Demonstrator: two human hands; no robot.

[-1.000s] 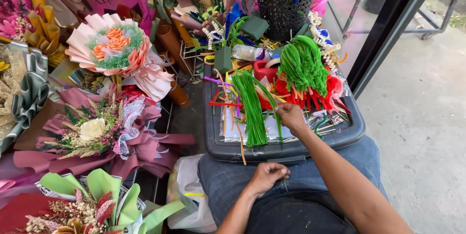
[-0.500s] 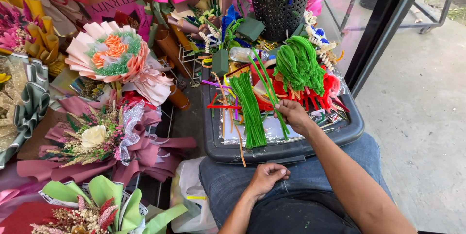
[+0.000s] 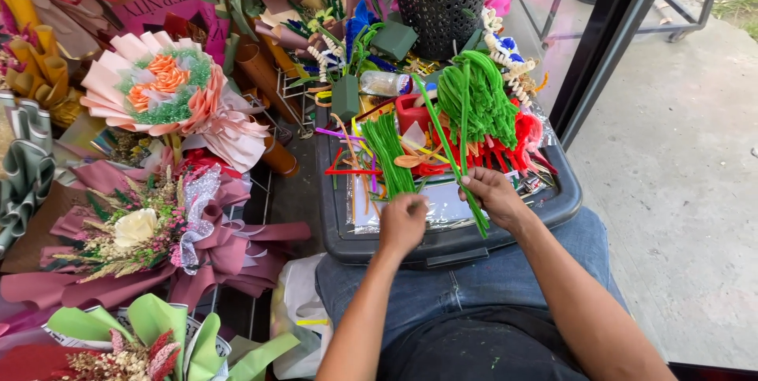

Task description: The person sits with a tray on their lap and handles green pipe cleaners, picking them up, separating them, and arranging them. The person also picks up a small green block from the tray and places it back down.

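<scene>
A long green fuzzy stem is pinched in the closed right hand, pointing to 11 o'clock over the grey tray. The left hand is curled over loose green stems; what is held cannot be told. The stem could be bent if squeezed hard.

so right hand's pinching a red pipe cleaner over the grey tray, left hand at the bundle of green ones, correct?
Not quite: the pipe cleaner in the right hand is green, not red, as the head view shows. The rest stands: it is held over the grey tray, and the left hand is at the near end of the green bundle.
</scene>
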